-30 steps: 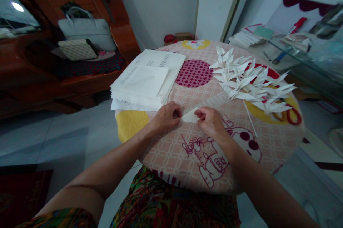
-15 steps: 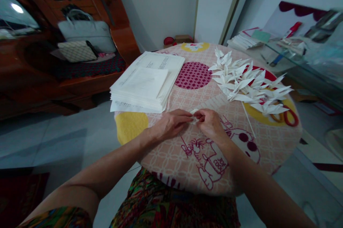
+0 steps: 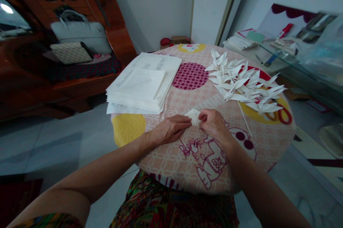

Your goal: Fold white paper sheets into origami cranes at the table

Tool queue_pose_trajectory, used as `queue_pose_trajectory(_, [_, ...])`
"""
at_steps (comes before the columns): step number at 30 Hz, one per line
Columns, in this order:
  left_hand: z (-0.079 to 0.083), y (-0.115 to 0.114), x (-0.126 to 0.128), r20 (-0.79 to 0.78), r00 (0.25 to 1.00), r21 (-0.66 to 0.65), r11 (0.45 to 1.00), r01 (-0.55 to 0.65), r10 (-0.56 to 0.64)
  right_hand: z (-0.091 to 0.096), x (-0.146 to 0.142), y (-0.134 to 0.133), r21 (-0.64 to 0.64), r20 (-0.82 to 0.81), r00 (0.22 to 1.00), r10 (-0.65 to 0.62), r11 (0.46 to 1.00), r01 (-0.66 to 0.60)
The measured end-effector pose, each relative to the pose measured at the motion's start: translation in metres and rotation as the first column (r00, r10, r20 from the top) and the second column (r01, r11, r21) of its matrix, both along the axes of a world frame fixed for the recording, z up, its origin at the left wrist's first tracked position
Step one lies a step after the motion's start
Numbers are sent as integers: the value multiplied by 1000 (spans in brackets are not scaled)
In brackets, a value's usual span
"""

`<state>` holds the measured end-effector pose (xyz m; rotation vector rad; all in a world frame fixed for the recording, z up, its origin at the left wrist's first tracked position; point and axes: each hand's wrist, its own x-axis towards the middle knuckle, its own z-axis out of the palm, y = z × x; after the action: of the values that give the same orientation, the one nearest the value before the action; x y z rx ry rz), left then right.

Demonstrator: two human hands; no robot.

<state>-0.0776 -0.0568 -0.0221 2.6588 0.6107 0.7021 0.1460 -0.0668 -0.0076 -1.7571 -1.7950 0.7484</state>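
A small folded piece of white paper (image 3: 193, 115) lies on the round table (image 3: 166, 156), which wears a pink patterned cloth. My left hand (image 3: 171, 129) rests flat beside it, fingers stretched out with their tips on the paper's left edge. My right hand (image 3: 213, 123) is curled, pinching the paper's right side. A thick stack of white sheets (image 3: 144, 83) sits at the table's left. A heap of several folded white paper cranes (image 3: 245, 85) lies at the right.
Red-handled scissors (image 3: 280, 115) and a thin white stick (image 3: 243, 119) lie by the cranes. A wooden bench (image 3: 80, 74) with a grey bag (image 3: 80, 35) stands at left. A glass-topped counter (image 3: 294, 56) with papers is at right. Pale floor tiles surround the table.
My left hand has uncurled from a pinch and now lies flat on the paper. The folded paper became smaller between my hands. The view drifted slightly right.
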Motion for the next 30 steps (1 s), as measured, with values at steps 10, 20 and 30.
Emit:
queue_pose_trajectory(10, [-6, 5, 3, 61, 996, -2, 998, -69, 69, 2, 6, 13, 48, -17, 994, -104, 993, 105])
queue_pose_trajectory(20, [13, 24, 26, 47, 934, -327, 889, -321, 355, 9, 7, 19, -165, -231, 973, 29, 984, -68])
queue_pose_trajectory(30, [18, 71, 55, 333, 812, -814, 581, -10, 479, 21, 12, 50, -107, -711, 703, -32, 992, -63])
